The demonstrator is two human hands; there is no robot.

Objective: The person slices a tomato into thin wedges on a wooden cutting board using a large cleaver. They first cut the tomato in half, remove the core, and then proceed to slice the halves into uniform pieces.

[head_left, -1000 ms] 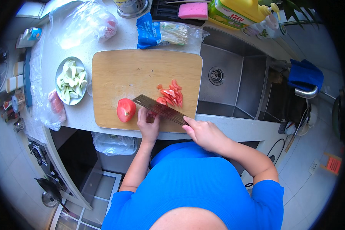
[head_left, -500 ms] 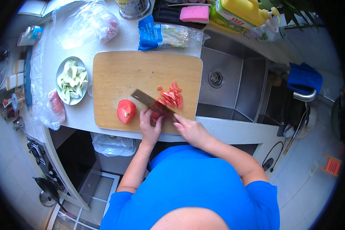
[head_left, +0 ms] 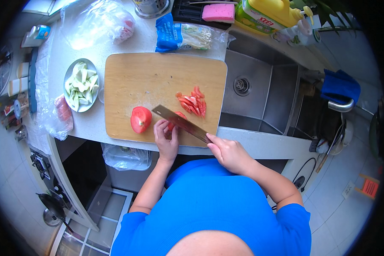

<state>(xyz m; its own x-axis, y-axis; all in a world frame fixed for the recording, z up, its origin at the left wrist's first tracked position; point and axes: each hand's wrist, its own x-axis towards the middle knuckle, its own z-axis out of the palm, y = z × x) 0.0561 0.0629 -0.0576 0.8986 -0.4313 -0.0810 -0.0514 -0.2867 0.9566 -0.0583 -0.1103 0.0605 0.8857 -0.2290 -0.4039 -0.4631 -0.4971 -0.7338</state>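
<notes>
On the wooden cutting board (head_left: 136, 77), my left hand (head_left: 166, 143) is closed on a red tomato piece (head_left: 171, 126), fingers curled at its left and near side. My right hand (head_left: 230, 153) grips the handle of a kitchen knife (head_left: 181, 122) with a wide blade. The blade slants across the tomato piece and partly hides it; whether its edge touches is unclear. To the left of my left hand lies a larger tomato piece (head_left: 141, 120). Several cut tomato slices (head_left: 193, 103) are heaped beyond the blade, on the board's right side.
A bowl of pale green vegetable pieces (head_left: 80, 85) stands left of the board. Behind it are a clear plastic bag (head_left: 100, 25) and a packet of enoki mushrooms (head_left: 192, 36). To the right is a steel sink (head_left: 254, 81), with a pink sponge (head_left: 218, 13) and yellow bottle (head_left: 266, 15) beyond.
My right hand and the knife have shifted right, away from my left hand. My left hand stays on the tomato piece. The whole view has shifted slightly.
</notes>
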